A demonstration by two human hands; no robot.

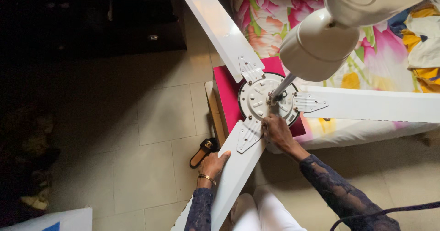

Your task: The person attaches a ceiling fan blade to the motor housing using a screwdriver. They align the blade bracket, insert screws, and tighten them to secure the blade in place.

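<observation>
Right grip (pixel 276 129) seemingly fastens fan blade (pixel 238 167).
</observation>
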